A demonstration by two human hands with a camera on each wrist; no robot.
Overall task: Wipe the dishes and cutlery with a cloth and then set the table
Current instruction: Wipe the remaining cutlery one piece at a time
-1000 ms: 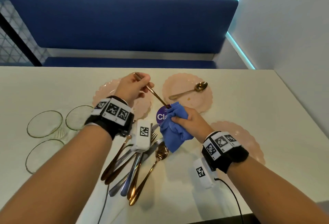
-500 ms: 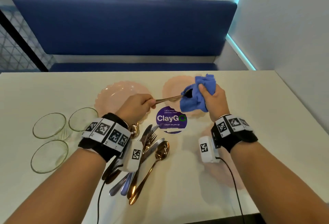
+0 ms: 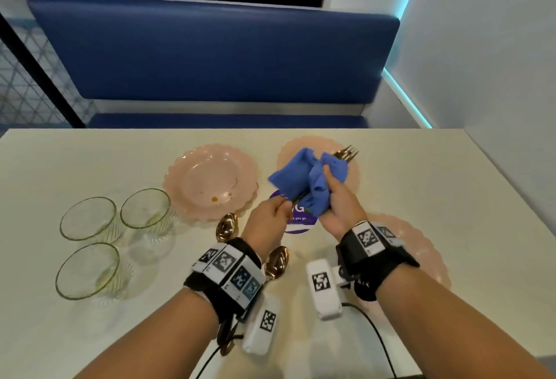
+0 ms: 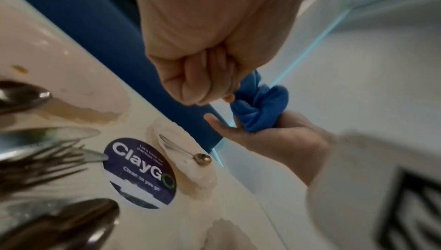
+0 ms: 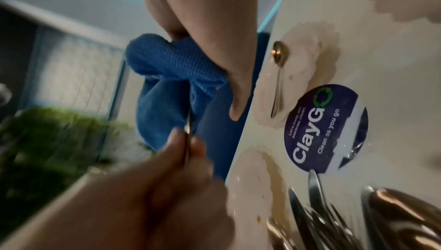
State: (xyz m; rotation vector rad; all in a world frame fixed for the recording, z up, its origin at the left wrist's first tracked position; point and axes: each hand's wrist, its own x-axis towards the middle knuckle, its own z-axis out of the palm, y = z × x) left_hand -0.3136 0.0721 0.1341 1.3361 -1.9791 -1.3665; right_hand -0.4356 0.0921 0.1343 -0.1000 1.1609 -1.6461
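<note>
An eatery booth: blue padded bench (image 3: 210, 53), cream table (image 3: 421, 174), "ClayGo" clean-up sticker (image 4: 140, 173).

left hand (image 3: 266, 222) pinching, right hand (image 3: 340, 204) clenched (both raised)

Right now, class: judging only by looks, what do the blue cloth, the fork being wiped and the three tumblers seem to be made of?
Blue cloth: soft woven fabric, probably microfibre; it bunches in folds and shows a fine ribbed weave.
Fork: metal with a polished gold or copper tone; its tines glint.
Tumblers: clear glass, possibly plastic; the table shows through them, and the lower walls look ribbed.
</note>
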